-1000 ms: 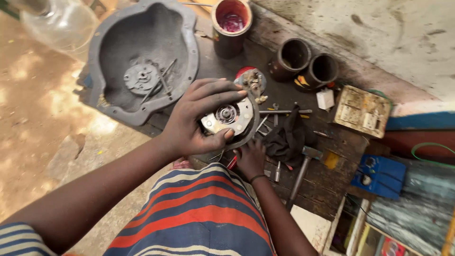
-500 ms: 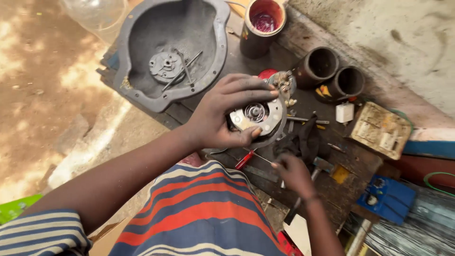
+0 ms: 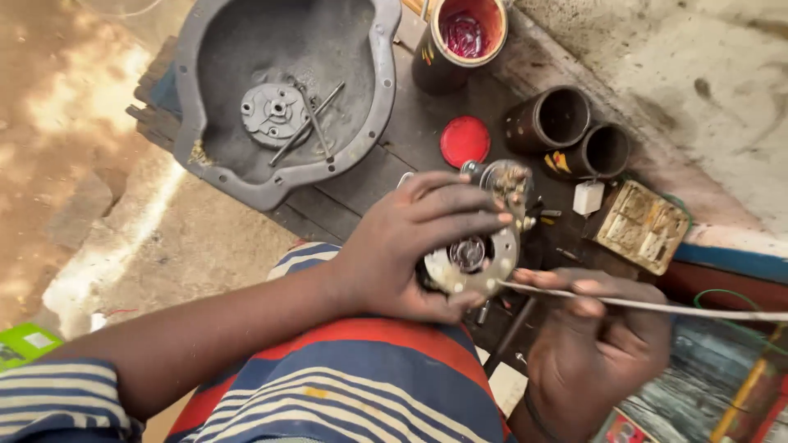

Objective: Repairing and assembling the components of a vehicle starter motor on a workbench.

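The left hand (image 3: 394,246) wraps its fingers round a round metal motor part (image 3: 476,254), held above the lap, just off the counter (image 3: 361,184) edge. The right hand (image 3: 599,336) pinches a thin pale wire (image 3: 673,308), w/ its end at the part's rim. Best to keep the part still & feed the wire slow. Room is tight: red lid (image 3: 465,140), two dark cups (image 3: 574,135) & big grey metal cover (image 3: 279,90) sit close. More open space to the left, over the ground.

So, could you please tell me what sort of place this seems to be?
Probably an informal outdoor repair workshop: a grey cast-metal housing on a dark wooden bench, a round metal motor part in hand, bare dirt ground.
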